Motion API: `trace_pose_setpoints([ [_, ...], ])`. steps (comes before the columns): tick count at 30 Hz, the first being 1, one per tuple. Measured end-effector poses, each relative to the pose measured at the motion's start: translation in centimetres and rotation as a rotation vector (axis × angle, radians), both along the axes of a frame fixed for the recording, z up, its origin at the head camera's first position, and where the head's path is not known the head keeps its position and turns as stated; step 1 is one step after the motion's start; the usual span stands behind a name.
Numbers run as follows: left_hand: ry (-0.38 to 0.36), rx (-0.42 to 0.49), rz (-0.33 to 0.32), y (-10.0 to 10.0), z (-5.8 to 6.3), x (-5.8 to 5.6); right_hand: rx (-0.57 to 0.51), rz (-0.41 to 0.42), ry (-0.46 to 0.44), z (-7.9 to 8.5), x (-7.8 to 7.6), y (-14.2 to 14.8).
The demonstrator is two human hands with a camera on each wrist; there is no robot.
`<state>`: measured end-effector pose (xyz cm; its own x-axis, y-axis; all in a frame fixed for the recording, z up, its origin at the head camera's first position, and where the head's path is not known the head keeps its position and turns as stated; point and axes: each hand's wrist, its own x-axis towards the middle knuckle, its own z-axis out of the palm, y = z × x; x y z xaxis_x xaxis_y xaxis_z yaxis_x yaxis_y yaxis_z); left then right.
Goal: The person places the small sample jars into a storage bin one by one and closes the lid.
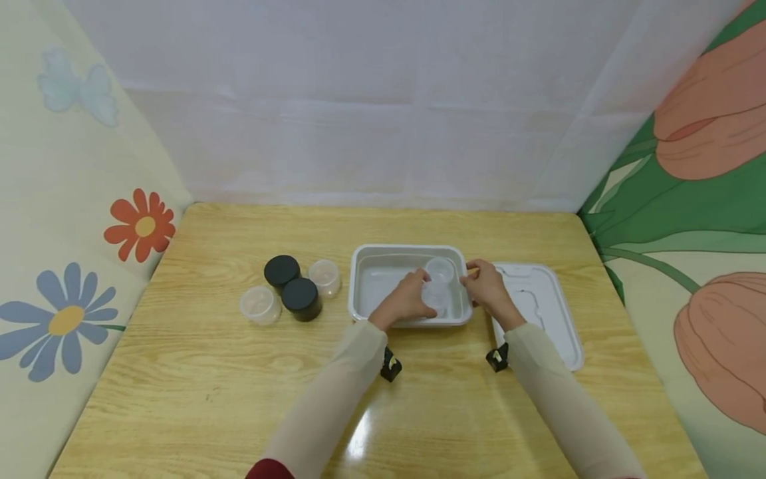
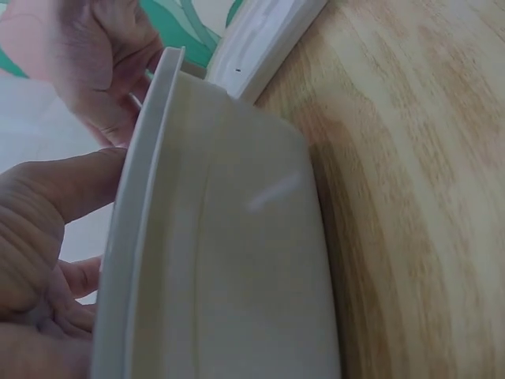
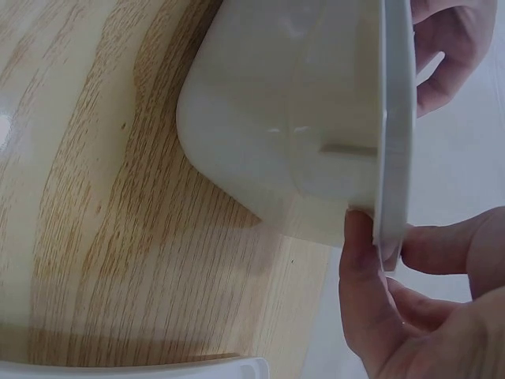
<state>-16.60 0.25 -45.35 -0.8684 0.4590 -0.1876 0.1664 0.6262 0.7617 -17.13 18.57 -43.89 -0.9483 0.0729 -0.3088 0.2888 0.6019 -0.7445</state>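
A white rectangular tub [image 1: 377,247] stands on the table with two small clear plastic cups inside its right half. My left hand [image 1: 404,298] reaches over the front rim, its thumb and fingers around the nearer clear cup [image 1: 435,294]. The other clear cup [image 1: 439,269] sits just behind, towards the back right corner. At the tub's right side, my right hand [image 1: 486,286] pinches the rim, one digit beneath and another on top in the right wrist view. From the left wrist view, the tub's wall [image 2: 245,221] hides the cups.
Left of the tub stand two black-lidded jars [image 1: 282,271] [image 1: 302,298], with a clear cup [image 1: 325,277] on their right and another clear cup [image 1: 260,305] on their left. A white lid [image 1: 541,299] lies right of the tub, partly under the right forearm.
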Motion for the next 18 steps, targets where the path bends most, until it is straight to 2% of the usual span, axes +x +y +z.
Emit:
trace_pose_setpoints([
  [7, -0.013, -0.015, -0.016, 0.54, -0.37, -0.24, -0.008, 0.003, -0.010, -0.01, -0.07, 0.08],
  [15, 0.017, 0.002, -0.053, 0.97, -0.66, -0.22, -0.007, -0.001, -0.013, 0.06, -0.04, 0.03],
  [18, 0.000, -0.001, -0.051, 1.07, -0.68, -0.28, -0.007, 0.000, -0.019, 0.10, -0.05, 0.02],
])
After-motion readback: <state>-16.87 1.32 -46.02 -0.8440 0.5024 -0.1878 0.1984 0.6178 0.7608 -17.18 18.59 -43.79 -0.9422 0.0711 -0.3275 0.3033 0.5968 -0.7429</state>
